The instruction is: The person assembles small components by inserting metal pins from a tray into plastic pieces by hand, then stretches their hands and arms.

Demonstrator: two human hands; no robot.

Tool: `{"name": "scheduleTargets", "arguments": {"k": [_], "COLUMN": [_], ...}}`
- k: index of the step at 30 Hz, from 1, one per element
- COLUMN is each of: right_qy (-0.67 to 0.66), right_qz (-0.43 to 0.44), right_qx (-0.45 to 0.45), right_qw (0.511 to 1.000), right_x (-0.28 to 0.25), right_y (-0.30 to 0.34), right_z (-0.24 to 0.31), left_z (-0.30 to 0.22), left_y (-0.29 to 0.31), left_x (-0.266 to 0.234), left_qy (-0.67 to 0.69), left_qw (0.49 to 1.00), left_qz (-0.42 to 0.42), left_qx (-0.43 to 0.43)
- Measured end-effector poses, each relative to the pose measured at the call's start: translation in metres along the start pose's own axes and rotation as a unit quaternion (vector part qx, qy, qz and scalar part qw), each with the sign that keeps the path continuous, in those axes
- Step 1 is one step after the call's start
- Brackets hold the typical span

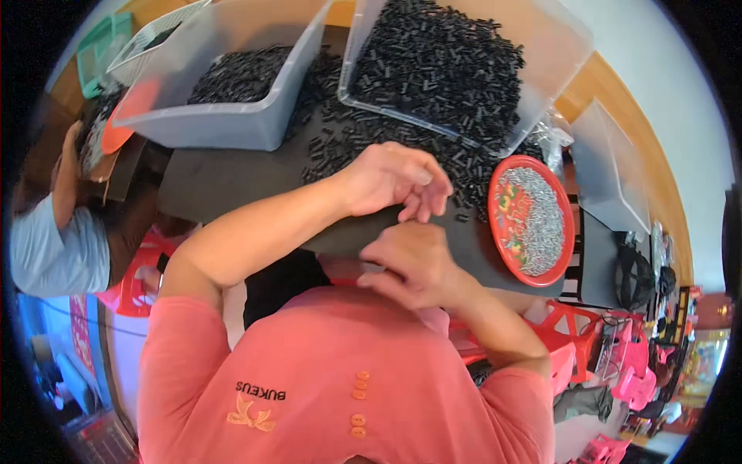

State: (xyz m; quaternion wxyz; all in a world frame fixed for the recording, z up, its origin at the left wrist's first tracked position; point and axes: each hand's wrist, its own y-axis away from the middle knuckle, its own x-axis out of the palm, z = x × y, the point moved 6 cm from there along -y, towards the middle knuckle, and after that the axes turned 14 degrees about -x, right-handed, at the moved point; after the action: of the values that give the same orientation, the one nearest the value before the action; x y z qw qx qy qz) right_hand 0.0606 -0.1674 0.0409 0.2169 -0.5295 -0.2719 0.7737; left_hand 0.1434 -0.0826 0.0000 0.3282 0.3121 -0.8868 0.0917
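My left hand point(396, 182) is raised over the near side of the dark table point(224, 182), its fingers curled inward. Just below it, my right hand point(417, 259) is bent toward it, slightly smeared by motion. The two hands meet or nearly meet near the left fingertips. Both look closed, but anything between the fingers is hidden or too small to name. Beyond them lies a loose spread of small black tube-like pieces point(355, 151). To the right, a red patterned plate point(495, 224) holds many small silvery metal pieces point(543, 224).
A tipped clear plastic bin point(553, 58) spills black pieces at the back. Another translucent bin point(220, 127) with black pieces stands left. An empty-looking clear bin point(610, 174) leans at right. Red stools point(568, 332) stand lower right. Far left, a person in light blue point(62, 247) reaches toward another work surface.
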Motion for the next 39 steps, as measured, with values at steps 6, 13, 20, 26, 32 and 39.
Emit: {"name": "scheduleTargets", "arguments": {"k": [6,13,20,26,32,39], "right_qy": [-0.078,-0.14,-0.131,-0.15,-0.081,-0.115], "right_qz": [0.059,-0.025,-0.059,-0.076,-0.038,-0.052], "right_qx": [-0.07,-0.076,-0.053,-0.063,-0.056,0.014], "right_qw": [0.993,0.987,0.988,0.984,0.994,0.992], "right_x": [0.041,0.042,0.042,0.05,0.046,0.033], "right_y": [-0.018,-0.015,-0.014,-0.012,-0.017,-0.019], "right_z": [-0.006,-0.02,-0.023,-0.023,-0.025,-0.036], "left_z": [0.009,0.01,0.011,0.007,-0.009,-0.034], "left_y": [0.0,-0.004,-0.008,-0.005,0.001,0.006], "left_x": [0.014,0.011,0.014,0.016,0.009,-0.005], "left_qy": [-0.031,-0.11,-0.117,-0.125,-0.096,0.071], "left_qw": [0.997,0.988,0.985,0.985,0.994,0.994], "left_qz": [-0.027,-0.029,-0.032,-0.045,-0.037,0.0], "left_qx": [-0.061,-0.1,-0.119,-0.112,-0.02,0.088]}}
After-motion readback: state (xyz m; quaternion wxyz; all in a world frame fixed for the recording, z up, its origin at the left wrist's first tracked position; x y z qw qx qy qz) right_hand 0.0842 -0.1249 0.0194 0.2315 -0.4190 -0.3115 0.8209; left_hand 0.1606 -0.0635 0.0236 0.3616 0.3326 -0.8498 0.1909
